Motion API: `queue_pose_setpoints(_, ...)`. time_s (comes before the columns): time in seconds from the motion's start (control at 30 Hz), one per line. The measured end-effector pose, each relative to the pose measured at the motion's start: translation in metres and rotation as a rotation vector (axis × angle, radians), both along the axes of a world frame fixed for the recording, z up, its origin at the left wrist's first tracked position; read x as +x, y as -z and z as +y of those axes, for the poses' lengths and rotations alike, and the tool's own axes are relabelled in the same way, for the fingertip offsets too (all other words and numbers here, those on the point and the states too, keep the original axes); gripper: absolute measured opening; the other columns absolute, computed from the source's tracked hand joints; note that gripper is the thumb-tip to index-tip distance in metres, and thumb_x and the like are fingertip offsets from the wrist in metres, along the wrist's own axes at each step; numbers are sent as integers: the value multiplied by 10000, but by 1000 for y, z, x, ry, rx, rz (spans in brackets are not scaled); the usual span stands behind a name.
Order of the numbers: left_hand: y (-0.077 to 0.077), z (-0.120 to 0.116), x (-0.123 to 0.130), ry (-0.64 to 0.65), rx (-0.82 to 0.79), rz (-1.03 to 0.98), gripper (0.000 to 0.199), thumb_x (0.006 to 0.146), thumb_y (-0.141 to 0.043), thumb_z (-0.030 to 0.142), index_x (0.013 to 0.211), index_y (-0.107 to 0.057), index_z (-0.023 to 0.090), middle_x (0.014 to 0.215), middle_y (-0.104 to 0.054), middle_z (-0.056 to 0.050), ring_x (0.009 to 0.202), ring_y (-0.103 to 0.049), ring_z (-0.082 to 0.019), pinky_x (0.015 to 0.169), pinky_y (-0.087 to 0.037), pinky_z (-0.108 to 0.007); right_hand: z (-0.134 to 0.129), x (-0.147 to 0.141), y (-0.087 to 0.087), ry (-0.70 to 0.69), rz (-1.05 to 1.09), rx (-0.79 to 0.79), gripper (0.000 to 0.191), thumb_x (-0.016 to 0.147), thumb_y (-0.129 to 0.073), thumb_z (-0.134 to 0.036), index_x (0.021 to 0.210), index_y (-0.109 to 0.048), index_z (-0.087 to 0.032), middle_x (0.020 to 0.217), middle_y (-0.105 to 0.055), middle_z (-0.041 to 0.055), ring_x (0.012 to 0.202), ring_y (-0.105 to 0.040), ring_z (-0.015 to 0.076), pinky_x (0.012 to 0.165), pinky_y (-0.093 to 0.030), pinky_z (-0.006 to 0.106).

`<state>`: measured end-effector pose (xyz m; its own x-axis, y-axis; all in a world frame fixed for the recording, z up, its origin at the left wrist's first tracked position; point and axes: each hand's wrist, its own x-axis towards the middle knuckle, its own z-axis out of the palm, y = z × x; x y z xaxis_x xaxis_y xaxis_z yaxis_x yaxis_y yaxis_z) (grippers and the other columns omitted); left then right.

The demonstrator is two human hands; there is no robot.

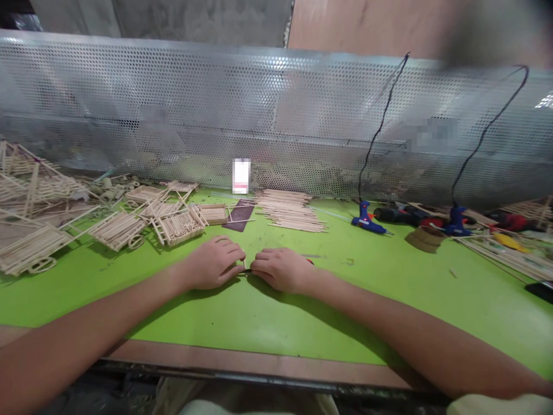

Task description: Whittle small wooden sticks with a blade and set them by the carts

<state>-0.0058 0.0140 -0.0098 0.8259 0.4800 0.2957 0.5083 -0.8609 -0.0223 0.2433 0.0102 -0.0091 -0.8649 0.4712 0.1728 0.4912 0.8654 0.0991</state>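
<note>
My left hand [216, 262] rests on the green tabletop, its fingers closed on a thin wooden stick [244, 263]. Close beside it, my right hand [280, 270] is closed round a slim tool whose dark tip [247, 271] pokes out toward the stick. A bit of red shows on the far side of that hand; the rest of the tool is hidden, so its exact kind is unclear. Beyond both hands lies a row of thin wooden sticks [291, 210]. Small wooden carts [180, 226] made of sticks stand beyond my left hand.
Two blue glue guns [366, 219] with hanging black cords stand at the right, near a brown ring-shaped piece [424, 238]. A dark sandpaper-like sheet [240, 215] lies mid-table. More stick frames [34, 242] crowd the left. A perforated metal screen [216, 115] closes off the back.
</note>
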Motion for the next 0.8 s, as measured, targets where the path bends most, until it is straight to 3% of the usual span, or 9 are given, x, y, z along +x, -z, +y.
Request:
queue_pose_setpoints(0.1,1,0,4,48,26,34,279,1089,-460,294,943,-660,167,901,-702,-50,835,-619,-202,912,-456,-389,1,-1,1,3,-2,2,240,1064,-520,-249,966,-730,-185,894,-740,47,790,-651,172,715,-442,296)
queue_pose_setpoints(0.33,2,-2,7,95,51,62,205,1015,-543,142,833,-630,174,812,-648,-25,759,-579,-185,725,-409,-328,3,0,4,5,26,-10,241,1063,-518,-267,980,-731,-194,904,-745,50,793,-661,172,700,-445,289)
queue_pose_setpoints(0.57,-6,-2,12,111,55,130,156,967,-581,89,847,-643,167,820,-683,-35,765,-610,-199,715,-427,-334,5,1,6,-20,33,-18,257,1070,-501,-273,1006,-736,-192,924,-753,52,806,-673,179,701,-460,296)
queue_pose_setpoints(0.8,-10,-3,-3,129,39,135,170,923,-599,51,815,-639,176,797,-692,-38,740,-619,-203,678,-425,-337,4,-16,3,-19,-10,-31,200,1053,-530,-239,1034,-724,-193,928,-749,51,805,-666,172,689,-443,283)
